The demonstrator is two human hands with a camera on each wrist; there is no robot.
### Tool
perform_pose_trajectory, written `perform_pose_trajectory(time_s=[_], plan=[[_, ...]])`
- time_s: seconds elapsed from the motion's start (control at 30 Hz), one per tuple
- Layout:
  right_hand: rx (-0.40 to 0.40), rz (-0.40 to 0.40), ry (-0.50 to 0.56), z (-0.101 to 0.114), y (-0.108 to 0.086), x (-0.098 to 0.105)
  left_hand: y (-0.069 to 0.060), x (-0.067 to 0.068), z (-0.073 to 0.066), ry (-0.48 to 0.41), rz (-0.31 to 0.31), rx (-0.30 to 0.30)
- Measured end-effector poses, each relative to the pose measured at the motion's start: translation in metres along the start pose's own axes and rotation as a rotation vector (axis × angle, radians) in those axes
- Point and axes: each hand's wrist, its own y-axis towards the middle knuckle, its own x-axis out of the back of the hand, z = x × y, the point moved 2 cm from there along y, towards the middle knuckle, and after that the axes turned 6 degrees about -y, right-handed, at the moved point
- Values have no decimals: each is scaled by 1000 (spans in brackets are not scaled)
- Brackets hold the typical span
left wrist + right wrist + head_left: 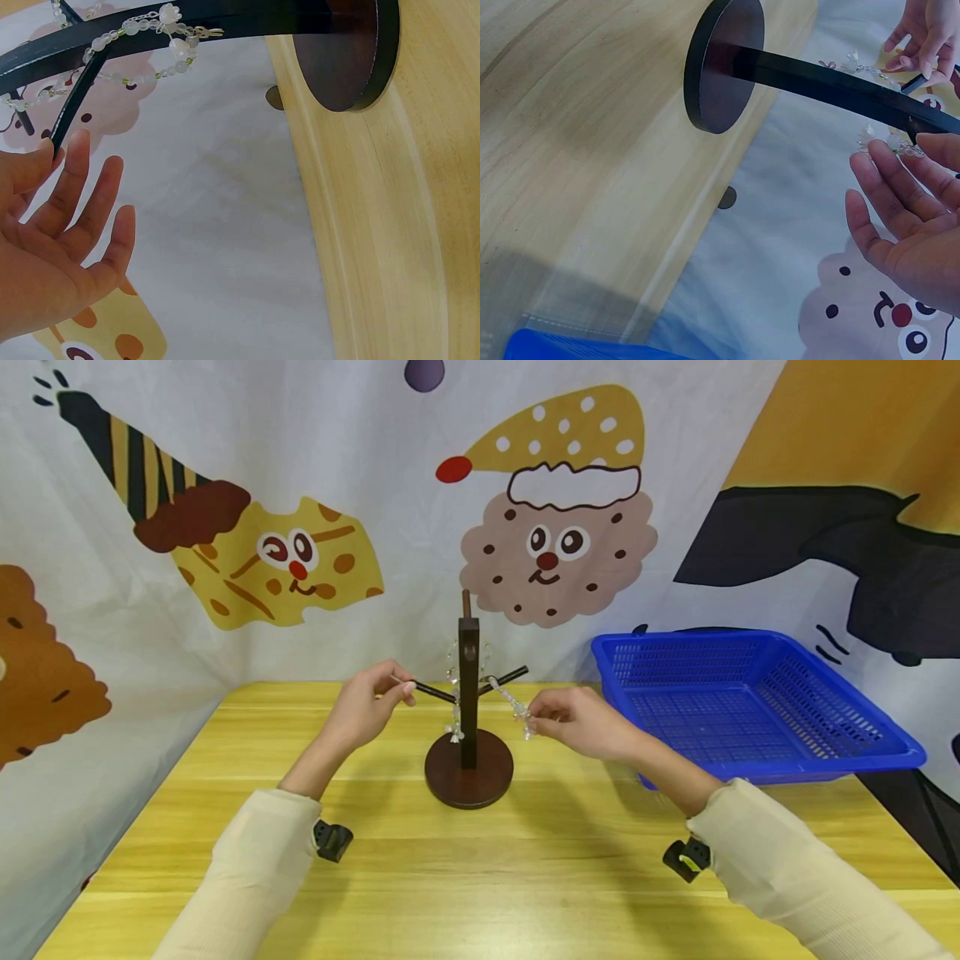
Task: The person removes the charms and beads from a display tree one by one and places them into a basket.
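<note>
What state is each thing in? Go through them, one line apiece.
Stand, upright
Left hand, pinching the left peg near its tip
Left bracelet, hanging at the left peg
Right hand, pinching the right bracelet
Right bracelet, slanting from the right peg to the right hand; whether looped on is unclear
Upper beads, partly hidden by the stand
Basket, open side up

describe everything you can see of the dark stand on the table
The stand looks like dark brown wood: a round base flat on the table, an upright squared post and thin rods branching from it. In the head view it stands left of the blue basket. A beaded bracelet hangs on the left rod, whose tip the left hand pinches; a beaded strand runs from the right rod to the right hand, which holds it.
</note>
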Motion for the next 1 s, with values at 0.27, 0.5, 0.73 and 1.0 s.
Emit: perform_pose_trajectory(time_s=[0.27, 0.5, 0.73, 1.0], plan=[[-1, -10, -14, -1, -1, 3, 1, 0, 0, -1, -1, 1], [-9, -35, -32, -2, -2, 7, 1, 0, 2, 3, 2, 5], [-31, -30, -26, -3, -3, 10, 1, -1, 2, 1, 2, 6], [-39, -46, -24, -3, -4, 15, 1, -1, 1, -1, 3, 14]])
